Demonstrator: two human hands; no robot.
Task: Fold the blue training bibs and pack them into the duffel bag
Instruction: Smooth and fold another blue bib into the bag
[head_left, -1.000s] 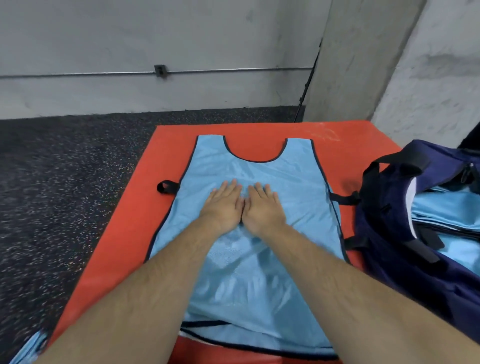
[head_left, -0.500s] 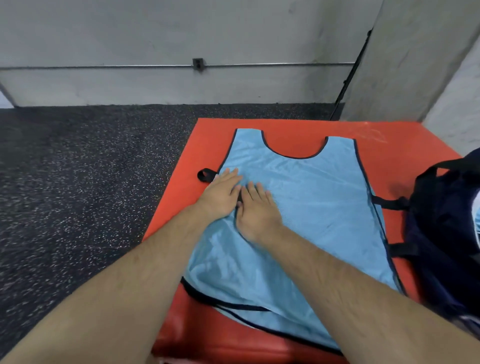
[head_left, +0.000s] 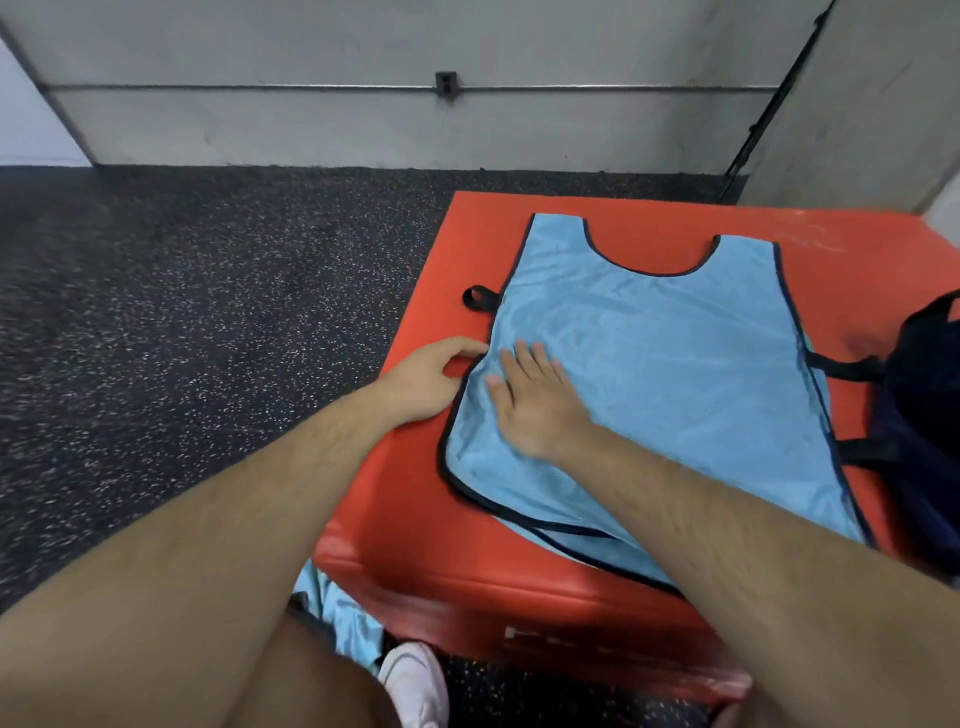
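Left hand: I am seeing my left hand (head_left: 431, 379) resting on the orange top just left of the bib, fingers curled, with the fingertips touching the dark trim of its left edge. I cannot tell whether it is actually pinching the hem.
Right hand: my right hand (head_left: 535, 400) is lying palm down on the cloth near that same left edge, fingers straight and slightly spread, gripping nothing.
Blue bib: the blue bib (head_left: 649, 364) is lying spread flat on the bench, its neck opening pointing to the far side and its near hem hanging a little over the near edge.
Side strap: a black side strap (head_left: 478, 299) is sticking out from the bib's left edge, beyond my left hand.
Bench: the orange padded bench (head_left: 519, 587) is carrying the bib and standing on the speckled floor (head_left: 156, 364).
Duffel bag: the dark duffel bag (head_left: 924, 415) is sitting at the right, just beside the bib and partly cut off by the frame.
Second bib: more blue cloth (head_left: 337, 608) is lying on the floor at the bench's near left corner, beside a white shoe (head_left: 415, 680).
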